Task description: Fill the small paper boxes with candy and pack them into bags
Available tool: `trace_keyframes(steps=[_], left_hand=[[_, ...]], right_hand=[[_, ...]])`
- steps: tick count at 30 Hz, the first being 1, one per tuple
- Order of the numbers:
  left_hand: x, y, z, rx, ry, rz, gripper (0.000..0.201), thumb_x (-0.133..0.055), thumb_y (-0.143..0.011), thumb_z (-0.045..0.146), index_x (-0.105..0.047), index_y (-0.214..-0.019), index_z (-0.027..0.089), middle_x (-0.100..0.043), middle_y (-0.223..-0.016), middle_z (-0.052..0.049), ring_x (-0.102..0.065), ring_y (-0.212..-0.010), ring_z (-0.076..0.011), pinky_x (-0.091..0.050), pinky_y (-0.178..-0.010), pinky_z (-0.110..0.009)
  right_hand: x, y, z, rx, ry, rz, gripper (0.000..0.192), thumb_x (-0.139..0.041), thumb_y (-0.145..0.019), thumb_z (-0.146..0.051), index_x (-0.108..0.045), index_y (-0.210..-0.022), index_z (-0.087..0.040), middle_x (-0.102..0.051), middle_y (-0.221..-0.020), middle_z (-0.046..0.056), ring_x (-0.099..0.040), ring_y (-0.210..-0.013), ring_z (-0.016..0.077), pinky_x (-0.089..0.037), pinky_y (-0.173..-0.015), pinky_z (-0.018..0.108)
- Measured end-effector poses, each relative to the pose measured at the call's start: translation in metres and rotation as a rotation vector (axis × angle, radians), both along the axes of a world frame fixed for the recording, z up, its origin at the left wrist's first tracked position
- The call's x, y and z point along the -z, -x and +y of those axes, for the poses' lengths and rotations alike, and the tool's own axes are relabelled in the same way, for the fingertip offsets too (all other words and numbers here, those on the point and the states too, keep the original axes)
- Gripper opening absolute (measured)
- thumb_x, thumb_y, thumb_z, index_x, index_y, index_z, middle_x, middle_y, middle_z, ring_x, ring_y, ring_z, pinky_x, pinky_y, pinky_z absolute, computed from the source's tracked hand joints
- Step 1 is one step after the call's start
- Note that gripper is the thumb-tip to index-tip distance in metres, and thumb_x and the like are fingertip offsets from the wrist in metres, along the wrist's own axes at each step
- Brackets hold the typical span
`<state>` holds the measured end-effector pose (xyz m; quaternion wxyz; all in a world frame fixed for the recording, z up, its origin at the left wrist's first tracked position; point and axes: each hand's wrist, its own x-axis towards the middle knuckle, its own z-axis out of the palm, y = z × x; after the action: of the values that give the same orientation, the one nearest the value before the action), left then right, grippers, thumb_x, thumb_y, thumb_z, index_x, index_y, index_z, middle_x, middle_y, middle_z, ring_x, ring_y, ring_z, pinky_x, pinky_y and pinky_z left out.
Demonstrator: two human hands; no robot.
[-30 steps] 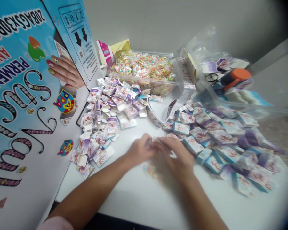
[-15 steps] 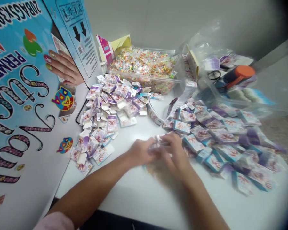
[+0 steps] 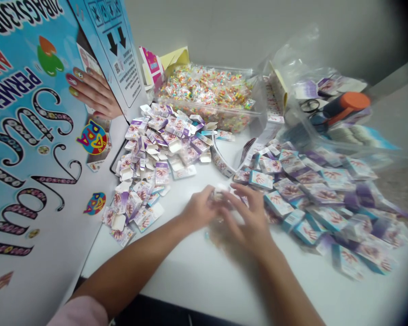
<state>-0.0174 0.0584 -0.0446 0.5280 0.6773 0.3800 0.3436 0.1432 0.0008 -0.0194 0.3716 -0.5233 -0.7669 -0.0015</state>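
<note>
My left hand (image 3: 201,209) is closed around a small white carton (image 3: 220,192) over the middle of the white table; its fingers cover most of it. My right hand (image 3: 250,216) is at the carton's right end, fingers bent and apart, with the fingertips at or touching it; motion blurs them. Beneath my right hand, a blurred patch of coloured bits (image 3: 224,237) shows on the table, its kind unclear. To the left lies a heap of small purple and white cartons (image 3: 161,172), several with open flaps. To the right, purple and blue cartons (image 3: 306,192) are spread out.
A clear plastic tub (image 3: 211,111) full of small packets of colourful pieces stands at the back. Beyond my hands lies a curved printed strip (image 3: 222,160). A big printed box (image 3: 54,136) walls the left side. At back right, a clear container (image 3: 347,142) holds an orange-topped item (image 3: 353,102).
My right hand's fingers have shifted and spread at the end of the carton. The white flap standing up before no longer shows upright. My left hand keeps its hold; the view has shifted slightly.
</note>
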Motion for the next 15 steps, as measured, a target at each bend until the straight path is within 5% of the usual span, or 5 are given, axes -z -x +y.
trace_keyframes(steps=[3,6,9,15], left_hand=[[0.001,-0.001,0.001,-0.084,0.028,0.007,0.024,-0.069,-0.079,0.031,-0.049,-0.085,0.019,-0.060,-0.071,0.004,-0.054,-0.066,-0.0109,-0.041,-0.062,-0.020],[0.002,-0.001,0.001,-0.108,0.043,0.011,0.028,-0.071,-0.076,0.032,-0.047,-0.081,0.019,-0.056,-0.067,0.006,-0.050,-0.064,-0.0100,-0.040,-0.061,-0.020],[-0.001,-0.002,0.000,-0.051,0.070,-0.050,0.028,-0.073,-0.075,0.033,-0.051,-0.086,0.018,-0.058,-0.070,0.005,-0.050,-0.065,-0.0098,-0.040,-0.061,-0.019],[-0.013,-0.004,-0.002,0.085,0.204,-0.297,0.031,-0.063,-0.087,0.030,-0.052,-0.112,0.017,-0.065,-0.097,-0.005,-0.061,-0.086,-0.0150,-0.049,-0.078,-0.024]], right_hand=[[0.003,0.005,0.002,-0.055,0.068,0.037,0.060,-0.056,-0.091,-0.021,-0.039,-0.147,-0.033,-0.046,-0.142,0.014,-0.053,-0.115,0.0304,-0.048,-0.093,0.054],[0.002,0.007,0.003,-0.062,0.103,0.137,0.046,-0.057,-0.091,-0.019,-0.052,-0.136,-0.031,-0.049,-0.139,0.013,-0.055,-0.113,0.0278,-0.051,-0.091,0.050],[0.000,0.006,0.003,-0.042,0.103,0.163,0.030,-0.058,-0.091,-0.019,-0.062,-0.120,-0.027,-0.052,-0.133,0.012,-0.056,-0.111,0.0266,-0.051,-0.092,0.049],[0.000,0.007,0.004,0.064,-0.004,0.238,0.037,-0.058,-0.091,-0.019,-0.054,-0.127,-0.026,-0.057,-0.122,0.013,-0.059,-0.110,0.0269,-0.053,-0.088,0.047]])
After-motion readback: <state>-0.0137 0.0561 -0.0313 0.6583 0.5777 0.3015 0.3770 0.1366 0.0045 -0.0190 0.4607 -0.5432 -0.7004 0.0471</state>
